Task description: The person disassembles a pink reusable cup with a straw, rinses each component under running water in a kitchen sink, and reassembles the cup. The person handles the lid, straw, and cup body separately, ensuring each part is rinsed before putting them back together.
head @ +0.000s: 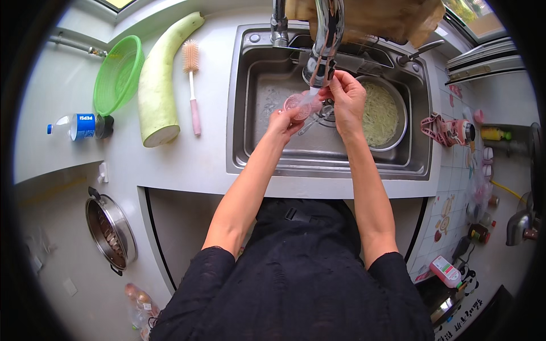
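My left hand (286,123) holds a small round pink plastic part (298,105), perhaps a bottle lid, beneath the chrome faucet (318,68). Water (310,97) runs from the spout onto it. Beside the spout is my right hand (349,96), its thumb and fingers drawn together near the stream and the pink part. Whether they grip anything is hidden. Below both hands lies the stainless steel sink (264,147), with wet spots on its floor. A round metal bowl (403,123) of pale green shreds (379,115) sits in the sink's right side.
Left of the sink lie a bottle brush (194,98), a long pale green gourd (158,89), a green plastic basket (117,76) and a Pepsi bottle (81,127). A pink bottle with a strap (454,131) lies to the right. A metal pot (111,234) stands at lower left.
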Available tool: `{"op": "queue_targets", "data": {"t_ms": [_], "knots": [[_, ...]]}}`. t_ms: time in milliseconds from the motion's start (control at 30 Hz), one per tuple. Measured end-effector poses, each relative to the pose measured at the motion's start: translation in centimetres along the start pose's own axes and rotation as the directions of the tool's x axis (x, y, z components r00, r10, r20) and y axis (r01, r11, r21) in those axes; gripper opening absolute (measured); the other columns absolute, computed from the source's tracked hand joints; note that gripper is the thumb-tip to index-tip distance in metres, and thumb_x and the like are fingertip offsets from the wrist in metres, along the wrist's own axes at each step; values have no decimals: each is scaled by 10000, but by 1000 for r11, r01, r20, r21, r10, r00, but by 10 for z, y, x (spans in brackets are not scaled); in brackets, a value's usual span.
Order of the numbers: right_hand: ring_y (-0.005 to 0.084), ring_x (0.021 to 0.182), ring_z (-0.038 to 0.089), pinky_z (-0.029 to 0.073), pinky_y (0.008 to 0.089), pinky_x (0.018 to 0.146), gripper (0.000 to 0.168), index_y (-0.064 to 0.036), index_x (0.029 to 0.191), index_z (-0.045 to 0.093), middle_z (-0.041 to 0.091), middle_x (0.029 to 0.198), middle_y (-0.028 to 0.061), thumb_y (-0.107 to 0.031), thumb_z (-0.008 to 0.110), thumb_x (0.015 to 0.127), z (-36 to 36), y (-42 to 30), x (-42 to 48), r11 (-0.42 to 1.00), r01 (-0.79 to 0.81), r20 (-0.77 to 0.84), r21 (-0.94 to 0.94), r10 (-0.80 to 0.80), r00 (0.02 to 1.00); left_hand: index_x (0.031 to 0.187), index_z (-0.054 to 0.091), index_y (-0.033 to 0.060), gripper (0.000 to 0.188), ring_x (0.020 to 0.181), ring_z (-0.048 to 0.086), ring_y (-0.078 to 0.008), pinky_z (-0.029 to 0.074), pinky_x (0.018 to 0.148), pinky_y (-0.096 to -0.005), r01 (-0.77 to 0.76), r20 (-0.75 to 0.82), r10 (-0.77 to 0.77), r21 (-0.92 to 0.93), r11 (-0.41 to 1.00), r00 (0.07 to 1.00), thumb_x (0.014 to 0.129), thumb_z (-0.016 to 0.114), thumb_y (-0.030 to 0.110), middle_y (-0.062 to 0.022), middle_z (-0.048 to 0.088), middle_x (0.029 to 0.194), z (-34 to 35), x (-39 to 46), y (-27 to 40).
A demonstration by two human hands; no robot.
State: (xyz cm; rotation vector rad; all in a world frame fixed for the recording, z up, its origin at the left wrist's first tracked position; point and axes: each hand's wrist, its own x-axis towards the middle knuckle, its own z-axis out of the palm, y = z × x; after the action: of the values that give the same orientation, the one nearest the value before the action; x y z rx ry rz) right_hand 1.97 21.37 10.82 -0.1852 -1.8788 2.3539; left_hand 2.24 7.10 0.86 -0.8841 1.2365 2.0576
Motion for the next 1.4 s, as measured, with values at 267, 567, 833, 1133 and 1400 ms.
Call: {"op": "queue_targets", "data": {"t_ms": [267, 567, 833, 1133, 1400], "knots": [[64, 599, 540, 421, 215, 489, 170, -18, 897, 593, 605, 739, -1, -186, 612, 914, 5, 43, -10, 982, -97, 101, -162, 114, 988, 1102, 561, 71, 263, 894, 637, -197, 545, 814, -384, -12, 101, 14, -25, 1000, 995, 850, 635, 94, -78, 641, 1003, -8, 0, -6], [383, 731, 603, 445, 455, 642, 263, -18, 691, 605, 609, 704, 198, -225, 571, 849, 5, 75, 5, 669, 147, -26, -729, -241, 970, 1177, 509, 72, 368, 956, 620, -218, 524, 891, -403, 22, 156, -18, -22, 1000, 988, 841, 659, 82, -84, 626, 1010, 2, -7, -3], [143, 597, 496, 399, 301, 568, 254, 7, 768, 612, 522, 623, 44, -187, 533, 913, 15, 46, -11, 900, 123, 45, -419, -114, 992, 1194, 505, 96, 354, 935, 612, -209, 515, 870, -398, 38, 152, -32, -31, 999, 988, 860, 620, 118, -71, 629, 1013, -5, 1, -4], [101, 653, 515, 427, 257, 608, 208, 5, 825, 634, 573, 725, 33, -129, 521, 938, 19, 43, -17, 928, 141, 43, -345, -135, 990, 1044, 616, 108, 448, 1020, 504, -191, 260, 981, -490, -190, -123, 200, 91, 978, 972, 717, 719, 396, -76, 611, 972, -7, -1, 25], [154, 629, 578, 460, 294, 586, 125, 11, 794, 588, 590, 670, 82, -46, 525, 885, 16, 33, -14, 910, 96, 15, -404, -98, 995, 919, 645, -14, 120, 697, 557, -105, 441, 647, -234, -655, 152, 645, 318, 685, 749, 824, 629, 57, -42, 639, 803, 27, 4, 90]]}}
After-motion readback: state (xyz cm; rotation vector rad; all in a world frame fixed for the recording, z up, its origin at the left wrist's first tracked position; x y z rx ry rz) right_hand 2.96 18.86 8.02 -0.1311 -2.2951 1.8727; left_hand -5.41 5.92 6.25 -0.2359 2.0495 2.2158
